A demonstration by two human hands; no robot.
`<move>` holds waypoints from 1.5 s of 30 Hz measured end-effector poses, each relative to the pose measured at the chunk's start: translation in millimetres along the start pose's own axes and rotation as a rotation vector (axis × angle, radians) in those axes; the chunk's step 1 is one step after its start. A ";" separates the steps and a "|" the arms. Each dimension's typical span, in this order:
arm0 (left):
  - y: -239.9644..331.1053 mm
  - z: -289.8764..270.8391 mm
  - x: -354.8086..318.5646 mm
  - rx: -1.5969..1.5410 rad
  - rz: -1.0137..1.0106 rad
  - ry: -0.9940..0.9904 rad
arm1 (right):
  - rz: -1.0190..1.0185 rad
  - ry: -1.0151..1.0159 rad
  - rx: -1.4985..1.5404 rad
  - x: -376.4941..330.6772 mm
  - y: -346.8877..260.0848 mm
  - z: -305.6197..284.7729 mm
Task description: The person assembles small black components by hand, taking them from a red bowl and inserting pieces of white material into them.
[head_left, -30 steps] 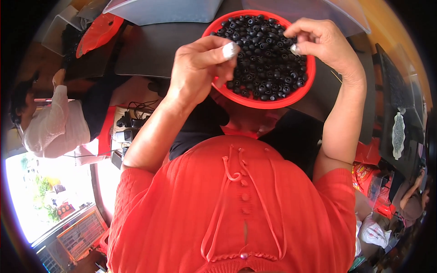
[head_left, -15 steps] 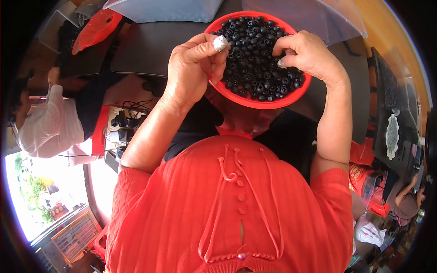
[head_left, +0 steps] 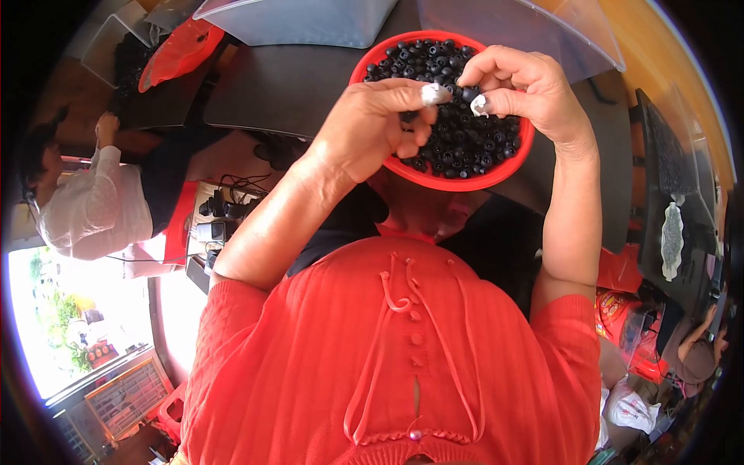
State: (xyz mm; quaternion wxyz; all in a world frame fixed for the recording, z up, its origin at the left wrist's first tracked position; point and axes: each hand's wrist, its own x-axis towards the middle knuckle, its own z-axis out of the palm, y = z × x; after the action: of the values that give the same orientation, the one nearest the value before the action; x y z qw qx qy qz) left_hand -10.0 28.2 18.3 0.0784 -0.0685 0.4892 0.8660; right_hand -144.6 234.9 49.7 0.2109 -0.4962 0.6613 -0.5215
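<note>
A red round basin (head_left: 457,184) is filled with small black round parts (head_left: 465,151), several of which show a hole in one end. Over it, my right hand (head_left: 535,94) pinches one small black part (head_left: 470,94) between thumb and fingers. My left hand (head_left: 372,120) comes in from the left, its thumb tip almost touching that part. The left fingers are curled, and I cannot make out what they hold. White wrapping covers both thumb tips.
A dark table (head_left: 279,93) carries the basin. Behind it stand two translucent plastic bins (head_left: 310,19). Another red basin (head_left: 178,54) is at the far left, near a person in a white top (head_left: 105,201). A dark tray (head_left: 666,155) lies on the right.
My right hand has lifted out of the parts with a black part in its fingers. My left hand has moved right and slightly down, so the two hands now meet over the basin.
</note>
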 end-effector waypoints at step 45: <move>-13.2 -25.0 7.7 -0.256 0.122 -0.007 | -0.198 0.167 -0.888 17.5 41.2 31.7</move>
State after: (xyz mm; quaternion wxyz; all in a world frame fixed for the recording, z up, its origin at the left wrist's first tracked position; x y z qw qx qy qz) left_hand -13.8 14.0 -7.0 0.0177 -0.0450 0.3775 0.9247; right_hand -144.7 202.8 5.2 -0.1267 -0.5556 0.7849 -0.2435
